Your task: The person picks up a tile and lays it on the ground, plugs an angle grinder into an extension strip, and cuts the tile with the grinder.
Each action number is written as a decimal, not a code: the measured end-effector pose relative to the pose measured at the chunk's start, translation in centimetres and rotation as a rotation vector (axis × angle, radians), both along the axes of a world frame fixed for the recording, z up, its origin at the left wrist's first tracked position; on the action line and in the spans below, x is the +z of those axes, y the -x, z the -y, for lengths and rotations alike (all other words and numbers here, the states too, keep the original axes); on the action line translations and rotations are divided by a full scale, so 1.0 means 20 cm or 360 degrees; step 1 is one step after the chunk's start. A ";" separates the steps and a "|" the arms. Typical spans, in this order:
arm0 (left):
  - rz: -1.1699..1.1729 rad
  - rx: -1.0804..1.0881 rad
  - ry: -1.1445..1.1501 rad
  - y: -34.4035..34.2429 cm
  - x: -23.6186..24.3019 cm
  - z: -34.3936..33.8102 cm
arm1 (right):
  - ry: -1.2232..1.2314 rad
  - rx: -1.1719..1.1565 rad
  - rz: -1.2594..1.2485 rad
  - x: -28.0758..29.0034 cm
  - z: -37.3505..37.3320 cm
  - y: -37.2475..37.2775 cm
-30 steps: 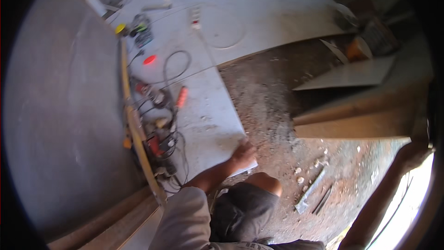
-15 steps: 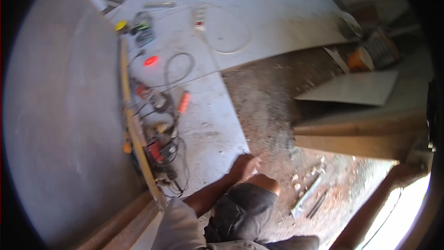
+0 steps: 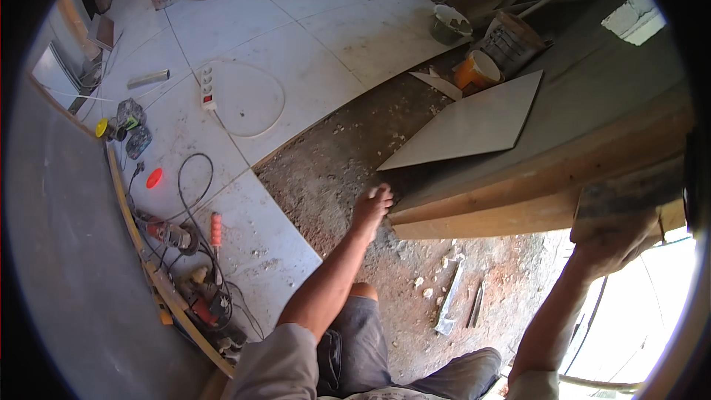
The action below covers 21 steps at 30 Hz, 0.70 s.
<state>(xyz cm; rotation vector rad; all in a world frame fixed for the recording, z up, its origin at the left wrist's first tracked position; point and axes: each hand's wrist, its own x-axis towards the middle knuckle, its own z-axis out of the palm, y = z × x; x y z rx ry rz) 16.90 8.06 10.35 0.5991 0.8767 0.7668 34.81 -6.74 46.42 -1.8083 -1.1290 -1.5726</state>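
Wooden frame point(image 3: 511, 211), one, spans between half-curled left grip point(image 3: 372, 209) and curled right grip point(image 3: 611, 247), though I cannot tell their contents

Open dirt point(image 3: 326, 178) centrally, wooden beam point(image 3: 503, 211) barring right, loose tile point(image 3: 474, 124) beyond

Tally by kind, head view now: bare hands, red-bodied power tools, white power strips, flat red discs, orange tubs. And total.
Bare hands: 2 (left hand, right hand)
Red-bodied power tools: 2 (upper tool, lower tool)
White power strip: 1
Flat red disc: 1
Orange tub: 1
Total: 7
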 end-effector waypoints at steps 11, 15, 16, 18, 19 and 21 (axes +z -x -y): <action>0.0904 0.0104 0.0976 -0.87 0.28 -0.32 | 0.0217 0.0051 0.0304 0.03 0.05 -0.17; 0.0976 0.0211 0.0745 -0.88 0.26 -0.28 | 0.0267 0.0127 0.0384 0.03 0.03 -0.09; 0.1022 0.0207 0.0820 -0.87 0.26 -0.27 | 0.0285 0.0180 0.0421 0.03 0.02 -0.07; 0.1025 0.0233 0.0729 -0.84 0.29 -0.27 | 0.0313 0.0346 0.0520 0.01 0.01 -0.03; 0.0974 0.0244 0.0828 -0.83 0.32 -0.28 | 0.0324 0.0236 0.0456 0.01 0.00 -0.01; 0.0843 0.0252 0.1012 -0.81 0.38 -0.31 | 0.0301 0.0063 0.0230 0.00 0.00 0.04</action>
